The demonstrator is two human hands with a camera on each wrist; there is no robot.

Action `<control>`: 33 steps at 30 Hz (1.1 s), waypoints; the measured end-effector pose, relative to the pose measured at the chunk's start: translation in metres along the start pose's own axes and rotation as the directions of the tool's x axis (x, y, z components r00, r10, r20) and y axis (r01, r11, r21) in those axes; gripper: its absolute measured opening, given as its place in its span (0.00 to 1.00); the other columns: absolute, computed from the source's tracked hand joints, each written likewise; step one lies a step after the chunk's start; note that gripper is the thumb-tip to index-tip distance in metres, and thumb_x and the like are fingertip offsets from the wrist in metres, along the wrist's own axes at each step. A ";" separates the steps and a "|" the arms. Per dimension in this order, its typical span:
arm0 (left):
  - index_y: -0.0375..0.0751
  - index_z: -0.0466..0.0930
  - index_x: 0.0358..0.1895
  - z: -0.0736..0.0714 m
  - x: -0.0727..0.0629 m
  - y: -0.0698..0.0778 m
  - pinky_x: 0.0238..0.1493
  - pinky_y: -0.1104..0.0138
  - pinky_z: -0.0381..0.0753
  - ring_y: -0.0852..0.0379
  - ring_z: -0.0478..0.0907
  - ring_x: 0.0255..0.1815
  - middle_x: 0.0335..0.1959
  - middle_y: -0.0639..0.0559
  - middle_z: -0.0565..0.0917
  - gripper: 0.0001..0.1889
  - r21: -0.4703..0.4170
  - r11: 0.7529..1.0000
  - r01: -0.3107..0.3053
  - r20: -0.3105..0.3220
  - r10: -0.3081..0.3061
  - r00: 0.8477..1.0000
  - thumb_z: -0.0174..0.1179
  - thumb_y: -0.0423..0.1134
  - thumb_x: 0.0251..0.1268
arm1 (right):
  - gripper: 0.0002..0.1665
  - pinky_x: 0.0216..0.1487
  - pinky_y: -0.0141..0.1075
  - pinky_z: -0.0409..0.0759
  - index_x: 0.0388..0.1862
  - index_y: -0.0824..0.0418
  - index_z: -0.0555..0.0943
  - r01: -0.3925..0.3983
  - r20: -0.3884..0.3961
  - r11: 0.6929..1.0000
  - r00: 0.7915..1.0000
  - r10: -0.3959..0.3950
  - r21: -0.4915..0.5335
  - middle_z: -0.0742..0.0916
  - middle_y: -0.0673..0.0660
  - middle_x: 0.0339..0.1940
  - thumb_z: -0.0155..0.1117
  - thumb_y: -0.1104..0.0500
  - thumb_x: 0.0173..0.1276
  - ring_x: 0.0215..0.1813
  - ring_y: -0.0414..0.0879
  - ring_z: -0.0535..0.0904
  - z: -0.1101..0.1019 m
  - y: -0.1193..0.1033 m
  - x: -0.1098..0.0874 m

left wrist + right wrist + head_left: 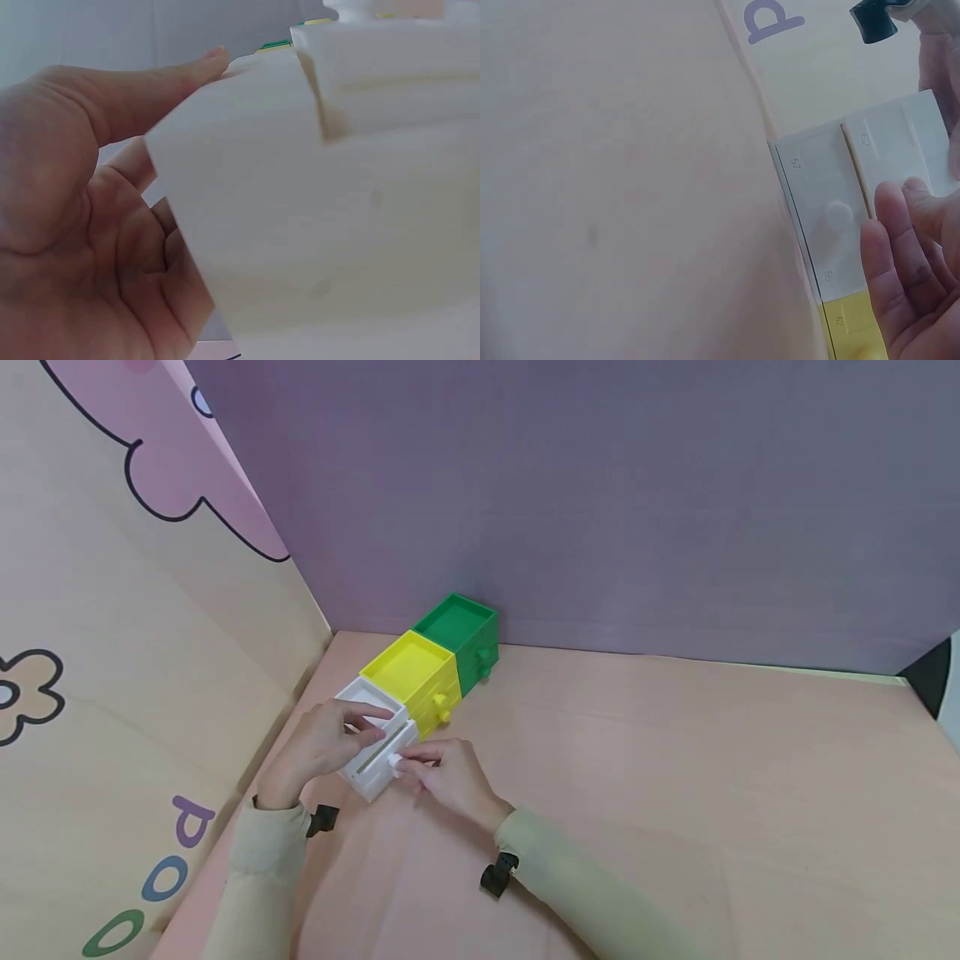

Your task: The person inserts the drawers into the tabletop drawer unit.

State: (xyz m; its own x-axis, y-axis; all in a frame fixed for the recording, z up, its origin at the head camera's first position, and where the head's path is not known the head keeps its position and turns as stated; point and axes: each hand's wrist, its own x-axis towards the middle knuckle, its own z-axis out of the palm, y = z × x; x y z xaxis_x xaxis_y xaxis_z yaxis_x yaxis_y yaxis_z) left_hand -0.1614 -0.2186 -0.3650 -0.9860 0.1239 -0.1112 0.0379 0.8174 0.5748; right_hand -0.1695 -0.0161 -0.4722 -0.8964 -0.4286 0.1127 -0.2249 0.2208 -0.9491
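Observation:
A white two-drawer box [372, 785] stands at the near end of a row, its top a shallow tray. Its upper drawer [405, 739] is pulled partly out, and a slot shows behind the front panel. My right hand [457, 781] pinches the round white knob [395, 762] of that drawer. Below it, the lower drawer's knob [838, 217] shows in the right wrist view. My left hand [322, 747] holds the white box from its left side. In the left wrist view its thumb lies on the box's top edge, and the other fingers are partly hidden behind the box.
A yellow drawer box [412, 668] adjoins the white one, and a green drawer box [457, 625] stands behind that. All sit on a pink tabletop [675, 777]. A patterned panel [150, 635] rises at the left, and a grey-purple panel [600, 510] at the back.

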 end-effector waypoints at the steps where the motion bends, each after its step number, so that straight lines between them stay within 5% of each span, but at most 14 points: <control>1: 0.50 0.90 0.60 0.000 0.000 0.000 0.34 0.66 0.83 0.48 0.87 0.45 0.43 0.46 0.92 0.15 0.002 1.000 0.001 0.001 -0.001 1.000 0.68 0.42 0.73 | 0.16 0.30 0.27 0.81 0.55 0.58 0.92 -0.001 -0.002 1.000 1.000 0.001 0.000 0.94 0.55 0.38 0.75 0.57 0.71 0.28 0.50 0.89 0.001 0.000 0.001; 19: 0.47 0.90 0.61 0.002 0.004 0.001 0.39 0.60 0.89 0.46 0.90 0.46 0.45 0.44 0.92 0.16 -0.001 1.000 -0.013 -0.005 0.013 1.000 0.67 0.41 0.73 | 0.13 0.31 0.28 0.83 0.55 0.56 0.92 -0.039 -0.030 0.999 0.999 0.040 0.022 0.94 0.50 0.41 0.73 0.56 0.75 0.30 0.51 0.88 -0.004 0.005 0.000; 24: 0.47 0.89 0.61 0.001 0.005 0.001 0.39 0.62 0.88 0.48 0.90 0.44 0.46 0.44 0.92 0.16 0.002 1.000 -0.003 -0.010 0.003 1.000 0.67 0.41 0.74 | 0.12 0.30 0.29 0.84 0.52 0.62 0.93 -0.031 -0.078 0.998 0.996 0.035 0.052 0.95 0.54 0.39 0.72 0.58 0.75 0.26 0.48 0.88 -0.022 0.006 -0.006; 33: 0.47 0.89 0.62 -0.005 -0.011 0.002 0.36 0.65 0.84 0.50 0.87 0.43 0.45 0.46 0.92 0.16 0.067 0.997 0.036 -0.044 -0.033 0.999 0.66 0.39 0.74 | 0.14 0.30 0.32 0.87 0.54 0.67 0.90 -0.129 -0.179 0.985 0.973 0.148 0.116 0.94 0.62 0.41 0.71 0.60 0.75 0.28 0.54 0.90 -0.077 0.001 -0.031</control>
State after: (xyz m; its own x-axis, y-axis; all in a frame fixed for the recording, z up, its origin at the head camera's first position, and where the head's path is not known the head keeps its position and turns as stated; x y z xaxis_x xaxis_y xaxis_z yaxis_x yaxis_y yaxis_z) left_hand -0.1515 -0.2210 -0.3587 -0.9929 0.0724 -0.0947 0.0134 0.8574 0.5144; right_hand -0.1716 0.0651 -0.4538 -0.9735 -0.2276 0.0213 -0.0616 0.1713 -0.9833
